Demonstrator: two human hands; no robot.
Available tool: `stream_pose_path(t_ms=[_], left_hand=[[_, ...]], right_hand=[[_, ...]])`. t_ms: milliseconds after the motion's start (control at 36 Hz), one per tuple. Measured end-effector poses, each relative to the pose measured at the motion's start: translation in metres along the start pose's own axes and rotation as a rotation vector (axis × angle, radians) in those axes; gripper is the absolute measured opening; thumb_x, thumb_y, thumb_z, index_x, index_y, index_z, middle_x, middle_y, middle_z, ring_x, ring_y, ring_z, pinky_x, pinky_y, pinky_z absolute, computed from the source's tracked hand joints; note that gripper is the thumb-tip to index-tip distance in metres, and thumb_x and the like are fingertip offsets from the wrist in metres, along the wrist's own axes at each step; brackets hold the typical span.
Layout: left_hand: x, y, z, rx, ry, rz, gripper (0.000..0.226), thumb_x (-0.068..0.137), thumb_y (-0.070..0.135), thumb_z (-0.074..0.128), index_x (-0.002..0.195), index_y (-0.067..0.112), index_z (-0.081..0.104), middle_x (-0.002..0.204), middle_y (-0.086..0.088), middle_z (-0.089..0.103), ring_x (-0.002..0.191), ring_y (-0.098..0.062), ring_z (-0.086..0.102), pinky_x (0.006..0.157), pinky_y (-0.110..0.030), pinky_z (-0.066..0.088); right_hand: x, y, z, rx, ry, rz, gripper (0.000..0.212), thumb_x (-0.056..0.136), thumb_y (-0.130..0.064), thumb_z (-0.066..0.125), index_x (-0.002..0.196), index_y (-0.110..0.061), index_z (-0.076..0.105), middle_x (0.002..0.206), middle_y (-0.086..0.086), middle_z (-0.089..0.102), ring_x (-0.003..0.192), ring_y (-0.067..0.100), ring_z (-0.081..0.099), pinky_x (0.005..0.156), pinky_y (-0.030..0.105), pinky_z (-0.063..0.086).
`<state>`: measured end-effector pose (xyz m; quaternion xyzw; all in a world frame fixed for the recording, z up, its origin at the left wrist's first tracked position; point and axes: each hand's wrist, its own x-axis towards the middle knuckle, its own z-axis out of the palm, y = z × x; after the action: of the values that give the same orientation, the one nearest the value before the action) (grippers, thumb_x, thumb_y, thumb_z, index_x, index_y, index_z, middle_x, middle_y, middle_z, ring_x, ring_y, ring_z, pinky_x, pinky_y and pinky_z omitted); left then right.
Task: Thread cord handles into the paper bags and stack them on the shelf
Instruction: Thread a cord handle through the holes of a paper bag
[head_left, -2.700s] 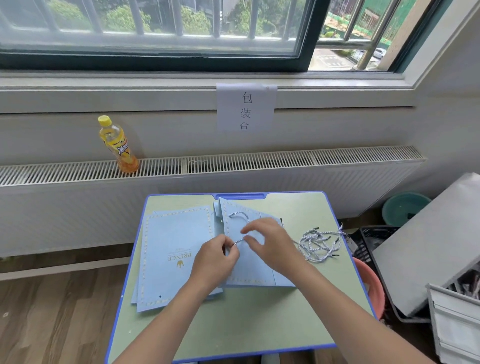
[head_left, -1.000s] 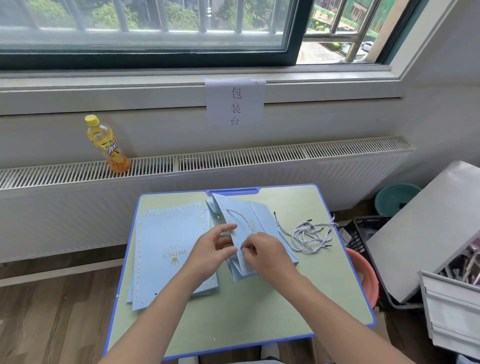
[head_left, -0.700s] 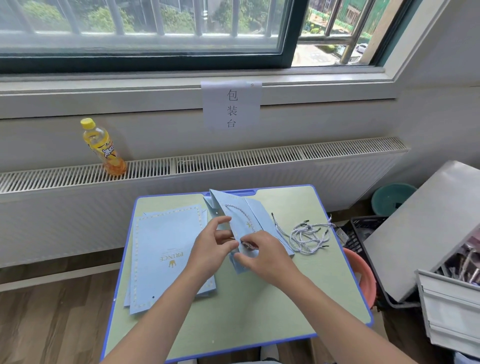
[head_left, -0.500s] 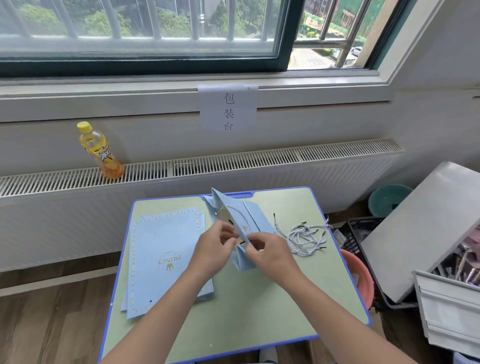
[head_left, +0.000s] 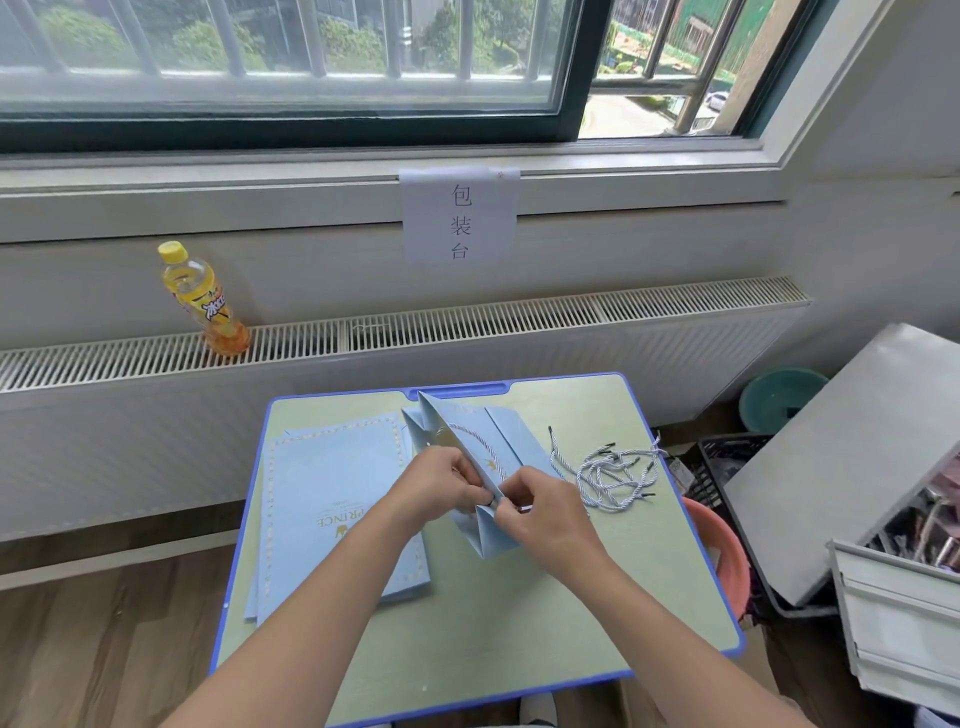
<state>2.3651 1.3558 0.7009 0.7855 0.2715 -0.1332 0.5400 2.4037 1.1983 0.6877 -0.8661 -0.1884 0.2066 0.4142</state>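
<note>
A light blue paper bag (head_left: 467, 431) stands partly unfolded in the middle of the small desk (head_left: 519, 623), its near edge raised. A blue-white twisted cord (head_left: 480, 447) loops across its upper panel. My left hand (head_left: 436, 486) pinches the bag's raised edge from the left. My right hand (head_left: 540, 512) pinches the same edge from the right, at the cord's end. A stack of flat blue bags (head_left: 332, 499) printed "PRINCE" lies to the left. Loose cords (head_left: 610, 475) lie in a heap to the right.
A yellow drink bottle (head_left: 205, 301) stands on the radiator ledge (head_left: 519, 317) behind the desk. An orange basin (head_left: 719, 551), a black crate (head_left: 727, 457), a teal basin (head_left: 779, 397) and a grey cabinet (head_left: 883, 597) crowd the right side. Wooden floor lies left.
The bag has gone from lying flat to standing with one panel lifted. Both hands moved together onto its near edge, and the view shifted slightly right.
</note>
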Motion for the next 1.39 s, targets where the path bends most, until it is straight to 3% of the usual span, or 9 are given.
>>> stream_pose_path(t_ms=[194,278,500,778,1083,1194,1250,1306,1389], left_hand=[[-0.001,0.007,0.000,-0.020,0.014,0.000,0.022,0.069,-0.001,0.077,0.070,0.011,0.059,0.065,-0.002,0.064,0.062,-0.013,0.059,0.059,-0.021,0.045],[-0.001,0.006,0.003,-0.041,0.040,-0.006,0.022,0.069,-0.003,0.075,0.071,0.011,0.058,0.067,-0.004,0.063,0.061,-0.012,0.057,0.052,-0.016,0.041],[-0.002,0.009,0.009,-0.006,0.113,0.066,0.021,0.065,0.001,0.073,0.070,0.015,0.057,0.064,0.001,0.063,0.061,-0.013,0.055,0.060,-0.028,0.042],[-0.005,0.002,-0.006,0.062,0.002,0.123,0.014,0.078,0.001,0.063,0.079,0.015,0.064,0.071,0.005,0.061,0.065,-0.007,0.054,0.061,-0.019,0.043],[-0.006,0.000,-0.024,0.762,0.174,0.414,0.026,0.096,0.023,0.054,0.121,0.023,0.063,0.111,0.007,0.066,0.107,-0.015,0.057,0.084,-0.029,0.046],[-0.012,0.003,-0.026,0.735,0.103,0.667,0.038,0.096,0.051,0.046,0.113,0.025,0.069,0.112,0.012,0.067,0.110,-0.010,0.056,0.093,-0.030,0.046],[-0.010,0.000,-0.028,0.834,0.157,0.777,0.044,0.088,0.057,0.041,0.104,0.029,0.072,0.103,0.014,0.070,0.098,-0.011,0.061,0.082,-0.032,0.052],[-0.006,0.002,-0.027,0.916,0.246,0.901,0.029,0.084,0.044,0.049,0.088,0.030,0.074,0.081,0.015,0.070,0.074,-0.018,0.061,0.061,-0.032,0.053],[-0.007,0.020,-0.019,0.958,0.382,0.995,0.024,0.080,0.024,0.048,0.061,0.024,0.062,0.057,0.011,0.059,0.053,-0.020,0.047,0.047,-0.023,0.032]], right_hand=[[-0.001,-0.004,-0.003,0.014,0.011,0.010,0.003,0.084,-0.010,0.062,0.084,-0.013,0.063,0.082,0.009,0.069,0.066,0.017,0.056,0.061,0.027,0.048],[0.001,-0.004,-0.003,0.012,0.004,0.002,0.008,0.083,-0.010,0.063,0.085,-0.018,0.061,0.093,0.006,0.070,0.068,0.015,0.058,0.069,0.028,0.052],[0.002,-0.006,-0.004,0.018,0.048,-0.037,0.005,0.082,-0.008,0.064,0.085,-0.012,0.062,0.089,0.005,0.068,0.074,0.016,0.061,0.072,0.035,0.054],[-0.004,-0.010,-0.008,-0.083,0.073,-0.100,0.012,0.087,-0.007,0.056,0.081,-0.015,0.051,0.113,-0.002,0.061,0.108,0.010,0.054,0.085,0.024,0.045],[0.007,-0.013,-0.026,-0.073,0.122,-0.101,0.009,0.088,-0.007,0.053,0.082,-0.014,0.056,0.091,-0.001,0.067,0.086,0.019,0.061,0.077,0.037,0.050],[0.020,-0.022,-0.042,-0.023,0.173,-0.106,0.013,0.089,-0.009,0.057,0.078,-0.016,0.057,0.076,0.000,0.068,0.072,0.014,0.061,0.067,0.030,0.048],[0.027,-0.029,-0.053,0.016,0.171,-0.115,0.012,0.088,-0.006,0.057,0.079,-0.012,0.060,0.077,0.001,0.068,0.070,0.012,0.059,0.063,0.023,0.044],[0.035,-0.036,-0.062,0.050,0.165,-0.129,0.010,0.088,-0.004,0.056,0.081,-0.007,0.063,0.080,0.002,0.068,0.073,0.013,0.060,0.066,0.022,0.045],[0.047,-0.040,-0.065,0.079,0.145,-0.150,0.009,0.087,-0.008,0.059,0.082,-0.008,0.066,0.088,0.001,0.072,0.082,0.015,0.065,0.075,0.026,0.050]])
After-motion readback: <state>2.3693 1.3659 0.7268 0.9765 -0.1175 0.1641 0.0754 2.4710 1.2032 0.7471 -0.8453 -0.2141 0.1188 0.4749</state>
